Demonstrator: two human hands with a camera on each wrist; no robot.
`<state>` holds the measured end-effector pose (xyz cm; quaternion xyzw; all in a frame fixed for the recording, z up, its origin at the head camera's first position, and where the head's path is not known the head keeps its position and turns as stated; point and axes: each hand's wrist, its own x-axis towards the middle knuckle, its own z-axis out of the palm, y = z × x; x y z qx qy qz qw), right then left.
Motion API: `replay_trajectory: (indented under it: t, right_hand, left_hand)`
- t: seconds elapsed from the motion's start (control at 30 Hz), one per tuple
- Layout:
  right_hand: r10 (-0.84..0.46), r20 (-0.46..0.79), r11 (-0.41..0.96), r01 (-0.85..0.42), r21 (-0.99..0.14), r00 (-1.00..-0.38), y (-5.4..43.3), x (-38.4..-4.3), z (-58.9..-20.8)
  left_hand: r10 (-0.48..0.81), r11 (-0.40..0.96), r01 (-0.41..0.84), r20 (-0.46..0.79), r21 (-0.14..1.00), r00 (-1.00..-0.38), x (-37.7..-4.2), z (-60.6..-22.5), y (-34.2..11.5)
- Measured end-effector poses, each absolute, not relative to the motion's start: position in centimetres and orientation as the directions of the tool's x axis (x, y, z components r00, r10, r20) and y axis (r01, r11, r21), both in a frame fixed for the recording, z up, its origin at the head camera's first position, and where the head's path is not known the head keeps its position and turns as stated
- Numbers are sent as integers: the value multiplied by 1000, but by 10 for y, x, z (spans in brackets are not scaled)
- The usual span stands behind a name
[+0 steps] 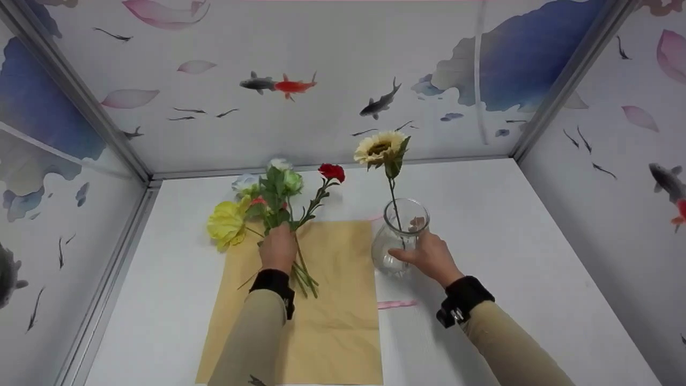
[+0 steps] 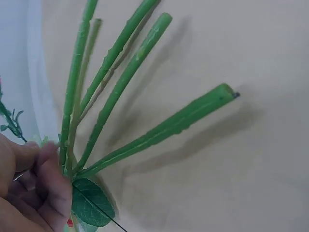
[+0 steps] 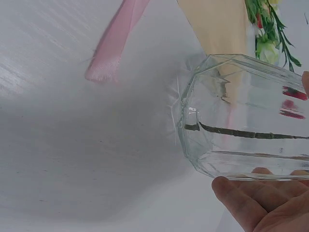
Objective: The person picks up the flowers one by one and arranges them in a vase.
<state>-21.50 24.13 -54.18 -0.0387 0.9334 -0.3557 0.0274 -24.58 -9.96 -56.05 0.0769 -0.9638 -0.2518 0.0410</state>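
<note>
My left hand (image 1: 278, 247) grips a bunch of artificial flowers by the green stems (image 2: 120, 96), whose cut ends fan out over brown paper. A yellow flower (image 1: 225, 225), pale green and white blooms (image 1: 292, 182) and a red carnation (image 1: 332, 172) spread beyond that hand. My right hand (image 1: 433, 254) holds a clear glass vase (image 3: 241, 113) from its right side, thumb across the front. One cream sunflower (image 1: 380, 147) stands in the vase, its dark stem (image 3: 251, 134) visible through the glass. The left fingertips are partly hidden behind leaves in the head view.
Brown wrapping paper (image 1: 337, 338) lies flat on the white table (image 1: 482, 214), left of the vase. A pink ribbon (image 1: 396, 304) pokes out from the paper's right edge. Printed panels with fish (image 1: 380, 101) enclose the table at the back and sides.
</note>
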Motion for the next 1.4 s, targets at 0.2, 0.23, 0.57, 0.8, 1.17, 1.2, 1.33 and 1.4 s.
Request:
replay_trajectory:
  t: [0.2, 0.23, 0.57, 0.8, 1.17, 1.2, 1.33, 1.4]
  right_hand:
    - [-92, -18, 755, -58, -654, -996, 242, -215, -542]
    - [-93, -18, 756, -59, -652, -995, 242, -215, -541]
    - [-91, -15, 754, -59, -654, -996, 242, -216, -542]
    - [-93, -15, 741, -59, -669, -996, 242, -215, -542]
    - [-103, -15, 743, -67, -666, -995, 242, -215, -544]
    - [-100, -20, 743, -61, -667, -995, 242, -215, -544]
    - [-96, -38, 742, -47, -668, -995, 242, -216, -544]
    - [-94, -40, 743, -43, -668, -995, 242, -216, -544]
  left_hand:
    - [-185, 842, -127, 59, 524, -981, -247, -561, -100]
    - [-185, 840, -124, 64, 529, -981, -246, -562, -101]
    - [-183, 836, -42, 205, 547, -961, -246, -558, -108]
    - [-160, 827, 50, 319, 560, -934, -245, -547, -110]
    - [-168, 804, 162, 480, 572, -861, -246, -515, -113]
    - [-174, 799, 170, 492, 577, -853, -246, -512, -113]
    - [-177, 769, 217, 527, 601, -831, -243, -498, -113]
    - [-183, 742, 232, 524, 628, -832, -241, -492, -113]
